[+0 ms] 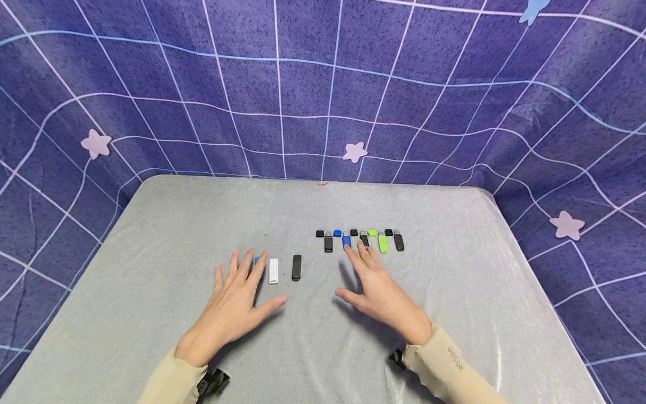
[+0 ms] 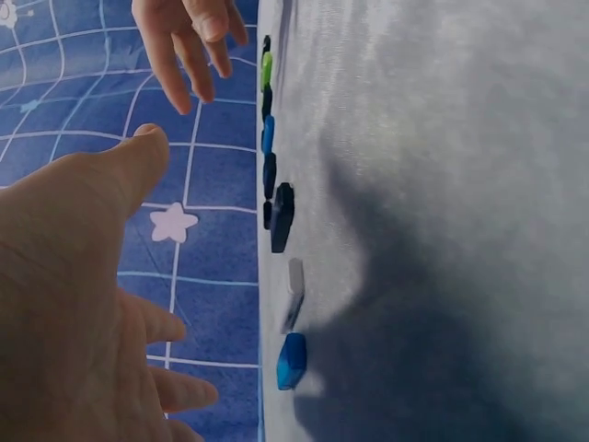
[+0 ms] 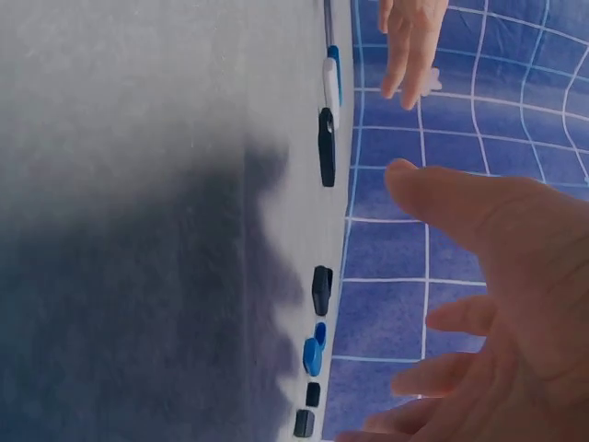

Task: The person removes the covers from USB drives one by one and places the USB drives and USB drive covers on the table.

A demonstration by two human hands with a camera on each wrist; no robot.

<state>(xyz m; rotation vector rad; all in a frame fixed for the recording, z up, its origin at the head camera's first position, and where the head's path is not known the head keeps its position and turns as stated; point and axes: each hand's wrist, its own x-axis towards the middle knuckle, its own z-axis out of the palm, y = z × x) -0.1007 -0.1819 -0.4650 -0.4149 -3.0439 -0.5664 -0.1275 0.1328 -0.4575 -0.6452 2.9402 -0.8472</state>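
My left hand [image 1: 229,308] hovers over the cloth with its fingers spread, holding nothing. Under its fingertips lies a blue USB stick [image 2: 292,362], mostly hidden in the head view. To its right lie a white USB stick [image 1: 273,271] and a black USB stick [image 1: 296,267]. Fingers extended, my right hand [image 1: 386,294] hangs above the table, near a row of uncapped USB sticks: a blue one [image 1: 346,239], a green one [image 1: 382,243] and several black ones [image 1: 328,243]. A cap stands by each, such as the green cap [image 1: 372,232]. The right fingertips partly cover the row.
A grey cloth [image 1: 313,348] covers the table. Behind and on both sides hangs a purple-blue curtain [image 1: 303,84] with a grid pattern and stars. Black straps [image 1: 213,385] show at the wrists.
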